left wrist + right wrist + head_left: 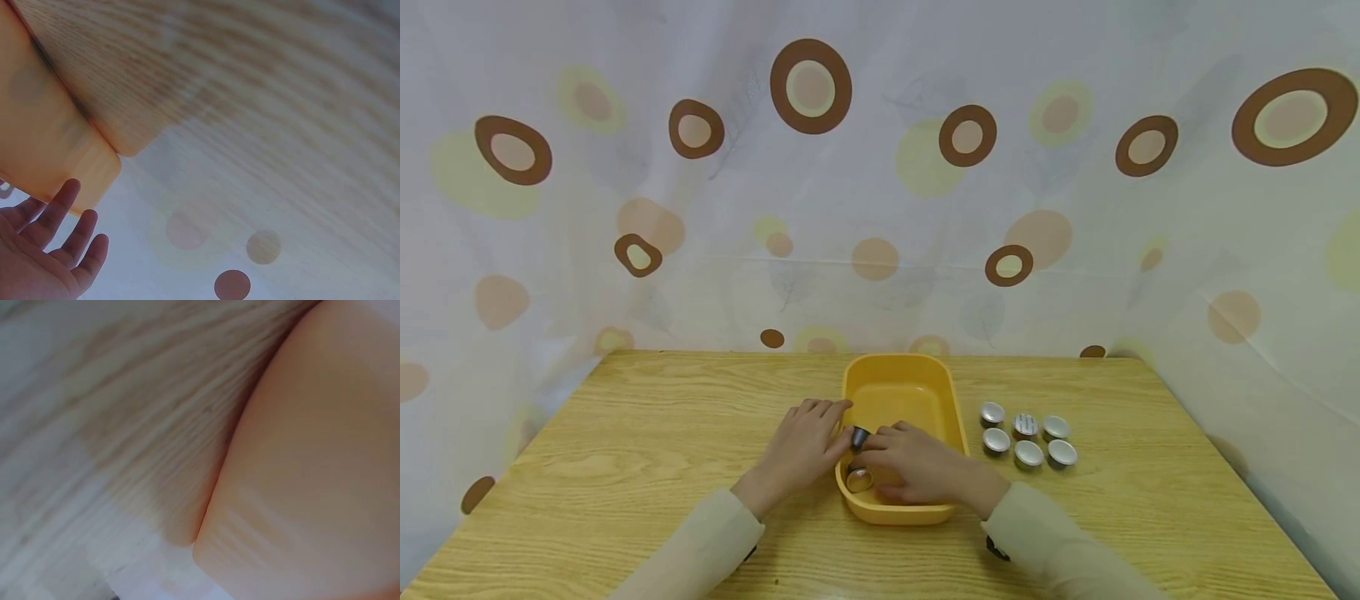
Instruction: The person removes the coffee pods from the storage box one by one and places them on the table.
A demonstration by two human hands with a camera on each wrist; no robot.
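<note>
A dark coffee capsule [860,437] is tilted near the left side of a yellow tray [904,513], between my two hands. My left hand [805,440] is over the tray's left rim, its thumb tip beside this capsule. Its fingers [59,206] look spread and loosely bent in the left wrist view. Inside the tray is my right hand [917,461], with bent fingers close to the dark capsule; whether they pinch it is hidden. Below those fingertips lies another capsule [859,479]. The right wrist view has only the tray's outer wall [300,487], not the hand.
Several coffee capsules with pale lids [1028,454] stand in two rows to the right of the tray. The wooden table [685,433] ends at a patterned curtain [880,208] behind it. The tray's raised walls surround my right hand.
</note>
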